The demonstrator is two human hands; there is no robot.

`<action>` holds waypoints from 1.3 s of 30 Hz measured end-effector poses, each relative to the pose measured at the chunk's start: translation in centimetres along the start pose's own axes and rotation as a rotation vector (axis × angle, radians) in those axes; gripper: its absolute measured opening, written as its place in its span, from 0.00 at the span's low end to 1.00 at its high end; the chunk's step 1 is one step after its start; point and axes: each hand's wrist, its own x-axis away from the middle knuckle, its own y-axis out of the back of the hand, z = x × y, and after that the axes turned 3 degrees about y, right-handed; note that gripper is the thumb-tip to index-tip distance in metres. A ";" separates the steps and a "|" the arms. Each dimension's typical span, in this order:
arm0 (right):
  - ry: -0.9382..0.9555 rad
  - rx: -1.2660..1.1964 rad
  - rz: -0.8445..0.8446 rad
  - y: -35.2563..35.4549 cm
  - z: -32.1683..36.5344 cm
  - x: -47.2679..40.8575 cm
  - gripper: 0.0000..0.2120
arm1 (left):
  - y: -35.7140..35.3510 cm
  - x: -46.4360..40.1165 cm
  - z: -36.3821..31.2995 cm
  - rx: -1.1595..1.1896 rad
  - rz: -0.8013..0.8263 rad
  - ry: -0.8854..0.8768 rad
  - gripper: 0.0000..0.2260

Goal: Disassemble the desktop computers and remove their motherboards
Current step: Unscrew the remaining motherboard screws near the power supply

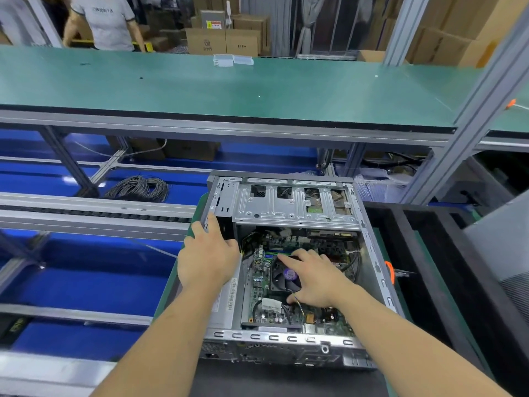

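Both hands point(207, 255) point(316, 277) seemingly flat, unclenched, on opened computer case point(372, 245) lying lengthwise away.

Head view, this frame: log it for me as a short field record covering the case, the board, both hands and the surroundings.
case: open desktop case lying on its side, side panel off
motherboard: motherboard in the case, not yet removed
cooler: fan on the board
left hand: left hand rests on the case's left edge, fingers relaxed
right hand: right hand reaches over the fan; grip unclear
bench: green shelf behind the case
other: coiled cable at left; a person's torso at far side
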 end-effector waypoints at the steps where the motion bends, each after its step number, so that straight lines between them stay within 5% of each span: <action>1: 0.002 -0.003 -0.011 0.0 0.0 0.0 0.49 | 0.0 0.0 0.0 0.000 -0.002 0.001 0.29; 39: -0.018 0.086 0.038 0.0 1.8 1.1 0.43 | -0.3 0.5 0.4 -0.018 -0.015 -0.015 0.28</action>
